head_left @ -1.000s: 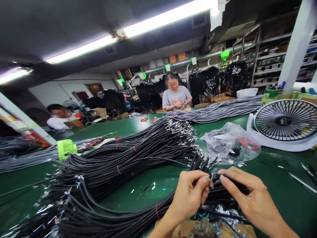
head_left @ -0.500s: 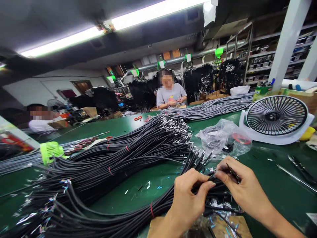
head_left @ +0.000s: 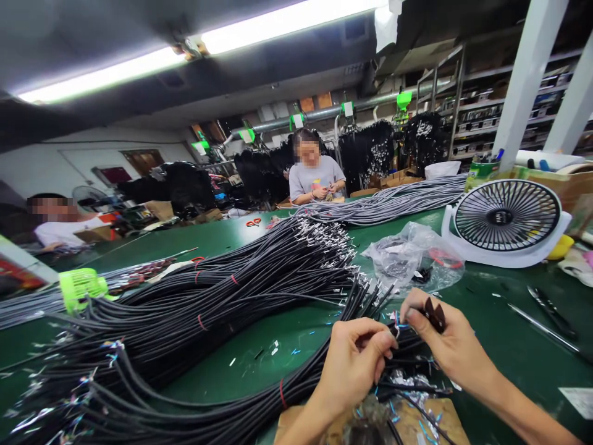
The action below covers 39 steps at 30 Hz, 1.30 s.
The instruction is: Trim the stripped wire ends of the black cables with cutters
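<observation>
My left hand [head_left: 360, 352] pinches the end of a black cable just above a wooden block [head_left: 440, 417]. Close on its right, my right hand [head_left: 433, 321] has thumb and forefinger at the thin coloured wires [head_left: 393, 318] of that cable end. A small dark tool [head_left: 434, 314], perhaps cutters, is tucked in the right palm. Bundles of black cables [head_left: 222, 296], tied with red bands, stretch leftward over the green table [head_left: 222, 361]. Wire scraps and foil-like shreds lie on the block, below my hands.
A white fan [head_left: 507, 216] stands at the right, with a clear plastic bag [head_left: 407, 256] beside it. Tweezers [head_left: 544, 330] and a dark knife-like tool [head_left: 551, 312] lie at right. Grey cables [head_left: 384, 204] and a seated person [head_left: 317, 176] are across the table.
My hands have parted slightly at the cable end, and coloured wires now show between them. The tool in my right palm has turned. The whole view has shifted a little.
</observation>
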Available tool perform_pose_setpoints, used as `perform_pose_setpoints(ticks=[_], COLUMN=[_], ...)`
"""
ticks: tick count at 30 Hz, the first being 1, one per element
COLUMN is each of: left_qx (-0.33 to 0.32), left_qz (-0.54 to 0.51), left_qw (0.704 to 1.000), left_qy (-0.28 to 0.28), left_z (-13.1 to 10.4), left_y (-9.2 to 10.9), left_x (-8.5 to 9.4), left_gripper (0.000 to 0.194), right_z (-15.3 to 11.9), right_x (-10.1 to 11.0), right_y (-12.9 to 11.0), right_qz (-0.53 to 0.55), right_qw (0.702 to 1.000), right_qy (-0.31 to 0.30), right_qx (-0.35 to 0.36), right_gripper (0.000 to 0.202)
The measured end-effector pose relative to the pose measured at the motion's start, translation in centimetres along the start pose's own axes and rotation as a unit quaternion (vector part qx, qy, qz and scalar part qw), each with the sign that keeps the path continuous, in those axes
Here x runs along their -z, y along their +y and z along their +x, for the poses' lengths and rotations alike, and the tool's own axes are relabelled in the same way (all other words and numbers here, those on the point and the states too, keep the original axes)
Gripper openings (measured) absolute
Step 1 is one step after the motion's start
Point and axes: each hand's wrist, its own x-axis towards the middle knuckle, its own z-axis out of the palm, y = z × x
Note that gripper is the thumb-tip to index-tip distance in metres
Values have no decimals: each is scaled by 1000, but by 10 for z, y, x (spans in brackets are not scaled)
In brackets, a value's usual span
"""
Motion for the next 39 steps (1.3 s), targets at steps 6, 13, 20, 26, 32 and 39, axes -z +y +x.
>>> perform_pose_setpoints(ticks=[6, 13, 20, 26, 32, 39], left_qx=[42, 69, -14, -60, -95, -79], left_qz=[-16, 2, 101, 84, 115, 94], left_qw=[999, 997, 995, 992, 985, 990], left_qy=[-21, -28, -6, 67, 86, 67], left_z=[1, 0, 4, 3, -2, 2], left_y=[2, 4, 2, 3, 1, -2], left_x=[3, 7, 17, 14, 10, 8], left_gripper=[49, 42, 25, 14, 15, 11], right_z=[-5, -8, 0, 7, 1, -1], right_x=[-1, 7, 14, 16, 9, -3], right_y=[3, 15, -3, -5, -4, 5], right_qz=[-143, -249, -217, -123, -127, 143], right_qw=[977, 939, 955, 992, 991, 975], right_qy=[37, -8, -161, -12, -36, -61], right_qx=[156, 236, 124, 10, 34, -161], right_gripper=[5, 29, 21, 22, 19, 35])
